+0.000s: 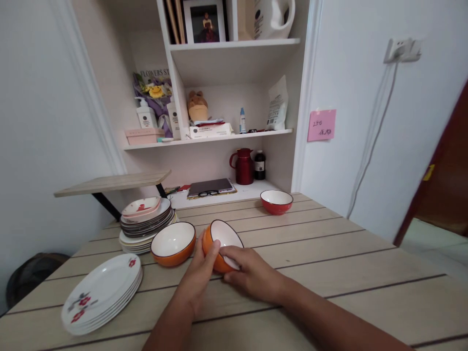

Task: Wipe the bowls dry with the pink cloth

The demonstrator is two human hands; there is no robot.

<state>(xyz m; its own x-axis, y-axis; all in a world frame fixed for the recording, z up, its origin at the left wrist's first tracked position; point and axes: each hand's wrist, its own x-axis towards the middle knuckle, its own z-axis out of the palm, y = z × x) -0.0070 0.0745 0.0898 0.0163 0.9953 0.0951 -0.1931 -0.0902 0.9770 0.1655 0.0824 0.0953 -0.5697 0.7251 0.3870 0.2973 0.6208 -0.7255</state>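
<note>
An orange bowl with a white inside and a dark rim is tilted between my two hands over the table. My left hand grips its left side, thumb near the rim. On the near right side, my right hand closes over the rim, its fingertips reaching into the bowl. A bit of white shows under those fingers; I cannot tell whether it is the bowl's inside or something else. A second orange bowl stands upright just left of my left hand. Farther back sits a red bowl.
Oval white plates with red flowers are stacked at the front left of the wooden table. Behind them rises a pile of mixed plates, near a small raised shelf. A red jug stands at the back.
</note>
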